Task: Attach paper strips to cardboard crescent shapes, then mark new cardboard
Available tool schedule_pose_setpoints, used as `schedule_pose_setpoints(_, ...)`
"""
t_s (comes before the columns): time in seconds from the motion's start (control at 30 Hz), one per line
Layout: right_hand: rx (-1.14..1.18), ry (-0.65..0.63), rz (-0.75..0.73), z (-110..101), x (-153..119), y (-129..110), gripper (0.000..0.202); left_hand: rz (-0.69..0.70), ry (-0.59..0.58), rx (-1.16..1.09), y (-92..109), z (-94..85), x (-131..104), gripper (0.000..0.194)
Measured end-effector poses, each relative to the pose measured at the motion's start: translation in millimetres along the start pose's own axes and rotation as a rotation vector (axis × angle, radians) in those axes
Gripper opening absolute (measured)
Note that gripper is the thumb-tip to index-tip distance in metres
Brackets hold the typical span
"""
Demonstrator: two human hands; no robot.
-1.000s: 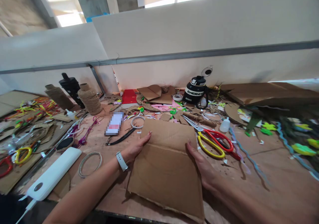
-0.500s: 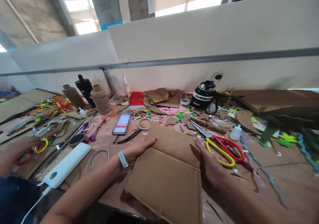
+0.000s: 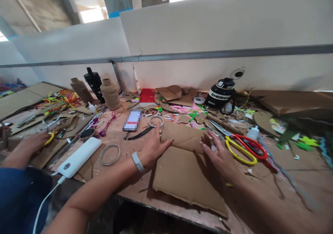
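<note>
A creased brown cardboard piece (image 3: pixel 184 175) lies near the table's front edge. My left hand (image 3: pixel 152 145) rests at its upper left edge, thumb and fingers apart. At the upper right edge is my right hand (image 3: pixel 218 152), its fingers spread over the cardboard. Just right of that hand lie large scissors with red and yellow handles (image 3: pixel 240 149). Beyond my left fingertips are a tape ring (image 3: pixel 156 121) and a phone (image 3: pixel 132 120) with a black strap.
At left, another person's hand (image 3: pixel 33 142) is by yellow-handled scissors. A white power bank (image 3: pixel 79 157), a tape roll (image 3: pixel 109 154), twine spools (image 3: pixel 110 95) and a black bottle (image 3: pixel 220 93) stand or lie about. Scraps and cardboard (image 3: pixel 293 102) cover the back.
The cardboard's near end has dropped toward the table and the piece lies flatter. My hands have shifted to its upper part, with the fingers more spread. The view has shifted slightly.
</note>
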State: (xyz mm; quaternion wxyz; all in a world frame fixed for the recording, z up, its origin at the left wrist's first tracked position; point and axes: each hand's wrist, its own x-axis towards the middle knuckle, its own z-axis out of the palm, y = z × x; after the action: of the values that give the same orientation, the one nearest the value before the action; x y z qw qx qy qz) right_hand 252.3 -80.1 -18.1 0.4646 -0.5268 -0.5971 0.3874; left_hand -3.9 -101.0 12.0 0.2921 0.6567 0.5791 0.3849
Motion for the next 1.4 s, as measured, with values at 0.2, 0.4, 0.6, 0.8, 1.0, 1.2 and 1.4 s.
schedule_pose_setpoints(0.2, -0.816, -0.365, -0.633, 15, -20, 18, 0.069, 0.513, -0.176, 0.676, -9, 0.2, -15, 0.048)
schedule_pose_setpoints(0.4, -1.025, -0.493, -0.700, 18, -29, 20, 0.080, 0.505, -0.494, 0.633, -27, 26.1, -26, 0.104)
schedule_pose_setpoints(0.6, -1.045, -0.540, -0.702, 17, -23, 13, 0.077, 0.471, -0.507, 0.558, -24, 24.9, -21, 0.101)
schedule_pose_setpoints(0.8, -1.084, -0.542, -0.624, 20, -15, 16, 0.083, 0.473, -0.475, 0.543, -24, 25.8, -23, 0.104)
schedule_pose_setpoints(1.0, -1.210, -0.350, -0.391, 6, 2, 23, 0.071, 0.396, -0.383, 0.692, -28, 15.3, -20, 0.103)
schedule_pose_setpoints(1.2, -1.166, -0.294, -0.442, 2, 14, 19, 0.068, 0.294, -0.238, 0.772, -12, -5.2, -20, 0.093)
schedule_pose_setpoints(1.4, -1.113, -0.247, -0.524, -1, 29, 40, 0.068, 0.781, -0.740, 0.518, 10, 0.1, -52, 0.104)
